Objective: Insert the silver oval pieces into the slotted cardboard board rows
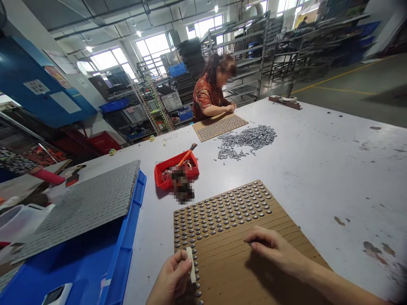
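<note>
A brown cardboard sheet (229, 258) lies before me on the white table. Rows of small grey oval metal pieces (222, 212) cover its far part, and a single line of them runs down its left edge. My left hand (174, 275) pinches a narrow cream-coloured strip (191, 264) upright at that left edge. Over the bare middle of the sheet, my right hand (273, 248) is closed, thumb against fingers, with a small dark grey oval piece (252, 243) partly showing between the fingertips.
A loose pile of grey ovals (251, 140) lies farther back. There a person (208, 93) works at another sheet (219, 125). Left of centre stands a red bin (162, 182) with an orange-handled tool. A filled board (85, 203) rests on a blue crate (124, 250).
</note>
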Motion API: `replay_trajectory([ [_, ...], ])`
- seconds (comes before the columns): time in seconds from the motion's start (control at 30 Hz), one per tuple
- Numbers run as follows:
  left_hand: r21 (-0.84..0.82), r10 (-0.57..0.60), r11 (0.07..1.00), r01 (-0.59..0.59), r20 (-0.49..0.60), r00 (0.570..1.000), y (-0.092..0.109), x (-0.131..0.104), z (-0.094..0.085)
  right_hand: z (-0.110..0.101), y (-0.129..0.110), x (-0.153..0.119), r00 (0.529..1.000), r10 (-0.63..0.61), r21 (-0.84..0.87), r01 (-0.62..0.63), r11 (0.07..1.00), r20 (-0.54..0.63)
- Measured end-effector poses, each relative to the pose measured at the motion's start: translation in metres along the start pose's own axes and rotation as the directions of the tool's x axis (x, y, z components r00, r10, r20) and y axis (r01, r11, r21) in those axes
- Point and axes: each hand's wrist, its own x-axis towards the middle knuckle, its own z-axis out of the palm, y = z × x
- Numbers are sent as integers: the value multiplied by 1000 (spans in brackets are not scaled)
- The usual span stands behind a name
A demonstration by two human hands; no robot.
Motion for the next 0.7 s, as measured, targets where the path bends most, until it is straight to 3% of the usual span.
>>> replay_trajectory([
  [0.1,-2,10,1000,-10,65,998,-5,9,-1,1,4,-1,1000,21,18,-20,1000,-9],
  [0.33,-114,22,993,-22,-8,1000,-3,19,-19,5,8,0,999,41,24,-41,999,20],
  [0.7,-217,-4,976,-9,-59,998,-6,27,-25,9,4,7,999,47,-7,-47,999,17],
])
